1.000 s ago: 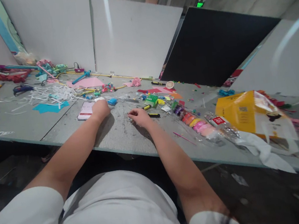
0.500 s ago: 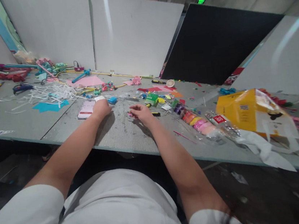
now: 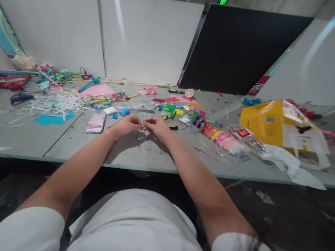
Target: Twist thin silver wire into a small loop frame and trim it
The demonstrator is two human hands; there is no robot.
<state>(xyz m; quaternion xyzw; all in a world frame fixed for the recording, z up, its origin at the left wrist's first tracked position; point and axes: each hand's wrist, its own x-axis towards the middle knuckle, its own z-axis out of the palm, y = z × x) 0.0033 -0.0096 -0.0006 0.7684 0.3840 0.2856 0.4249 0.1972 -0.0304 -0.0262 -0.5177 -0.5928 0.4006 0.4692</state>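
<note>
My left hand and my right hand meet fingertip to fingertip over the middle of the grey table. The fingers of both are closed in a pinch. Something small and pinkish shows at the right fingertips, too small to name; whatever the left fingers pinch is hidden. A phone lies to the left of my left hand, and a blue block, perhaps clay, lies just beyond it. Close by my right hand are a black-and-yellow cutter and a green packet.
Tubs of coloured clay, a clear bottle and a yellow bag lie to the right. White paper strips and blue paper lie at left. Pale panels and a black board stand behind.
My left hand has left the white piece near the phone and moved right to meet my right hand. My right hand stays in about the same place.
</note>
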